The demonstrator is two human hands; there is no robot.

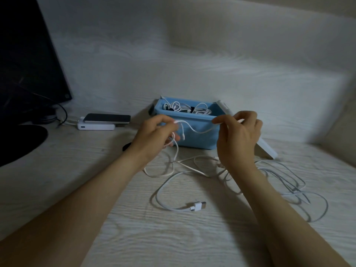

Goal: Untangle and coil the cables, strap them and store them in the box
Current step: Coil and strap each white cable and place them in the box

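Forearms: both bare, entering from the near edge of the desk (pixel 57 182); elbows cut off by the frame.
Plug: a white connector (pixel 197 206) lies on the desk between the forearms, at the end of a looping white cable.
Loose cables: a white tangle (pixel 279 180) spreads over the desk from the middle toward the right edge; part of it is hidden behind the right forearm, and single strands are hard to tell apart.
Left hand: the left hand (pixel 154 134) is closed around gathered loops of a white cable (pixel 200 131), fingertips pinching it.
Right hand: the right hand (pixel 238 135) pinches the same cable between thumb and forefinger; the strand sags between the hands, raised above the desk.
Box: a blue box (pixel 196 139) stands behind the hands, mid-desk, holding coiled white cables; its front is partly covered by both hands.
Lid: a white lid (pixel 267 149) leans on the box's right side, mostly hidden by the right hand.
Left side: a phone (pixel 107 118) rests on a white power bank (pixel 96 127); a dark monitor (pixel 28 54) is cut off at the left edge.
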